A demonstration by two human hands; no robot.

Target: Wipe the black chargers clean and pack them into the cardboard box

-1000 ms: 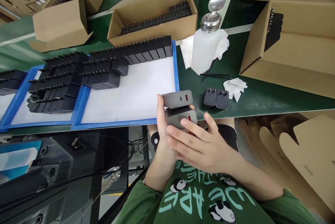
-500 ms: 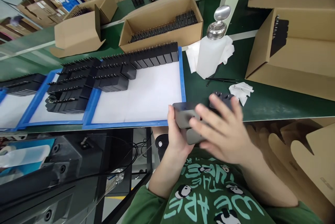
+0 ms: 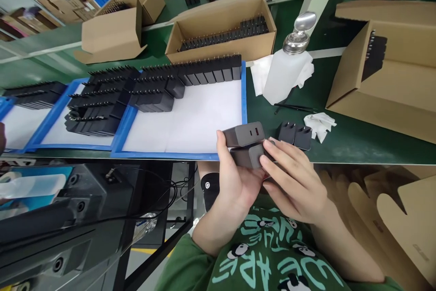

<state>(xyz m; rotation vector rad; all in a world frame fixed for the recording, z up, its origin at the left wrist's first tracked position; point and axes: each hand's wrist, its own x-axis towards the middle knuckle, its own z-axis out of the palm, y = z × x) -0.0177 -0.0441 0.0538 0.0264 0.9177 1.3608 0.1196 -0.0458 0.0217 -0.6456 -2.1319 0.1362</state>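
My left hand (image 3: 235,182) holds two dark grey power chargers, one above the other, over the table's front edge. The upper charger (image 3: 244,135) shows two port slots on its end face. The lower charger (image 3: 248,156) lies against the palm side, partly covered. My right hand (image 3: 293,177) has its fingertips on the right end of the lower charger; its thumb is largely hidden. Just beyond the right fingers, two more chargers (image 3: 294,135) stand on the green table with their plug prongs up.
Rows of black chargers (image 3: 153,100) stand on white, blue-edged mats (image 3: 204,118) to the left. A pump bottle (image 3: 282,75), tweezers (image 3: 298,107) and a crumpled white cloth (image 3: 320,125) are at the right. Open cartons (image 3: 225,46) holding chargers line the back. Part of another person's hand (image 3: 2,136) shows at far left.
My right hand has come down from a blurred, spread pose onto the lower charger. The chargers in my left hand have turned, so the upper one's ports now show.
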